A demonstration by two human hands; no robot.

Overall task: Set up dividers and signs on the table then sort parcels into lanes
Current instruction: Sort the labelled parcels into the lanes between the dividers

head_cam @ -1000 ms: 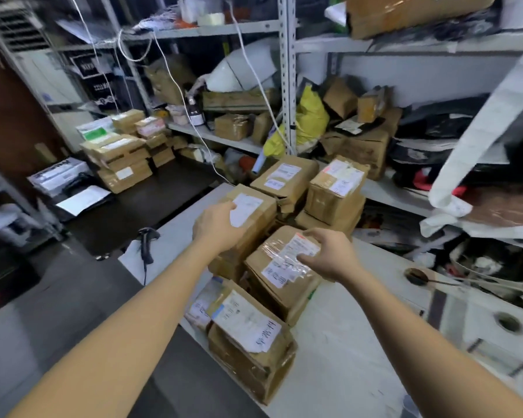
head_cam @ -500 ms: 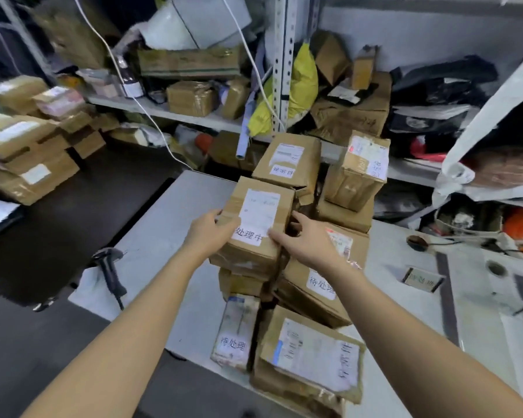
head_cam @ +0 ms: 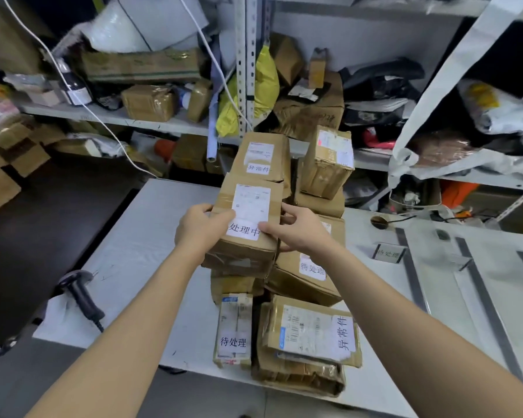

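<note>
**Head view.** We see the left hand (head_cam: 201,227) and the right hand (head_cam: 296,232) gripping the top parcel (head_cam: 251,203), a brown carton whose white slip reads 处理中. The left thumb lies across its near left corner. The fingers (head_cam: 287,210) of the right hand curl round its right edge, with the thumb on the slip, so both hands hold this one carton. It sits atop a heap of cartons near the middle of the desk (head_cam: 139,251); we cannot tell whether it rests on them or is lifted clear.

Just behind it stands the rear parcel (head_cam: 261,156). Below the right wrist lies the side parcel (head_cam: 302,279), marked 待处理. At the near edge we note the flat parcel (head_cam: 233,330), also 待处理, beside the wide parcel (head_cam: 310,333), marked 异常件.

To the right, dark divider strips (head_cam: 412,276) run along the desk, and a small sign (head_cam: 388,252) reading 待处理 stands between the heap and the strips. A black scanner (head_cam: 82,294) lies at the left edge. Cluttered shelves (head_cam: 163,123) fill the background.
</note>
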